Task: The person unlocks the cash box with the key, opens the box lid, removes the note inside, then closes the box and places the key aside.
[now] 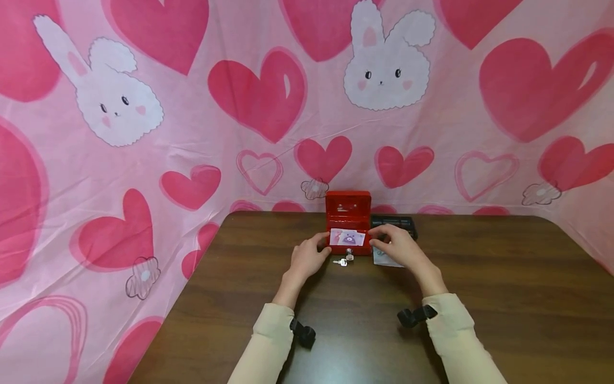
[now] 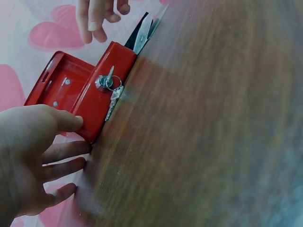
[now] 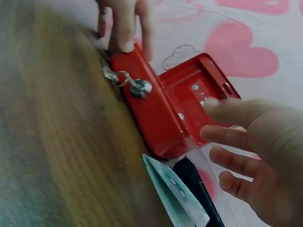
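Hands: two, bare, set well apart at opposite ends of one box. Left hand: thumb on the front upper edge, remaining fingers spread along the left end; touching, with no firm clamp evident. Right hand: fingers parted and gently bent, nothing held, poised at the right end; contact there cannot be told.

Red box: one, metallic in look, near the far edge of the tabletop, somewhat nearer its far left corner than its far right. Lid raised at the back. Contents: printed notes, pink and purple, overlapping.

Lock: one, round, in the front wall. Keys: two, linked; one key in the lock, the second key in front of it, low by the tabletop.

Folded note: one, pale green, just off the box's right end, partly beneath the right hand. Black case: one, behind that note, close to the far edge.

Sleeves: cream, two, each with a black wrist camera. Backdrop: pink cloth with hearts and rabbits, beyond the far edge.

Risks, as judged: a lowered lid could pinch the left fingers or catch a note lying askew; a low sweep of the right hand could drag the folded note; a nudge could jostle the keys.
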`<state>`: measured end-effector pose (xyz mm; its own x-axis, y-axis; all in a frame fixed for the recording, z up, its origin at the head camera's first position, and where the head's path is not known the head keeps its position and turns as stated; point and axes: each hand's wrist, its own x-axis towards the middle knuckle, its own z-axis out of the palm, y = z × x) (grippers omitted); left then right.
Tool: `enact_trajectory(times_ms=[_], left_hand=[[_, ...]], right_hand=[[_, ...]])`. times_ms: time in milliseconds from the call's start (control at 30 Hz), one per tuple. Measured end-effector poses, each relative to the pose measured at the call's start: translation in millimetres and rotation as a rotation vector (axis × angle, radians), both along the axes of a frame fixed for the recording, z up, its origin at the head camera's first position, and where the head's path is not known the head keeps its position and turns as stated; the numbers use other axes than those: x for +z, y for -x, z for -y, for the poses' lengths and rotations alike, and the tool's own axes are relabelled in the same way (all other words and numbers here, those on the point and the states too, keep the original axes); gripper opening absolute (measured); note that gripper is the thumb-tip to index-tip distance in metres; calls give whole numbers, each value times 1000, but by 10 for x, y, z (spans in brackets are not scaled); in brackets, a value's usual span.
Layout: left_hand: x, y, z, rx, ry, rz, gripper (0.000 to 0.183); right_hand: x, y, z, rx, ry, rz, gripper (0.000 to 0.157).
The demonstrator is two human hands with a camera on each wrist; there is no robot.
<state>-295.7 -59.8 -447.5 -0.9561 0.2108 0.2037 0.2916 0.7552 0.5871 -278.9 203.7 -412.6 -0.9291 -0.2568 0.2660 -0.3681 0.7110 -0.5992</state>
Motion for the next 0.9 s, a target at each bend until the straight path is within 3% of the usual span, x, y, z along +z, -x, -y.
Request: enact_trajectory(times_ms=[600,733,900], left_hand=[[10,5,-22,-11,-6,5,44],[9,-3,-17,-6,-15,7,44],[3,0,-17,-8,-15,0,44]], right_hand=[[-154,33,219,35,-55,15,55],[-197,72,270,50,-131,18,59],[-150,95,382,-5,-288,-44,57]])
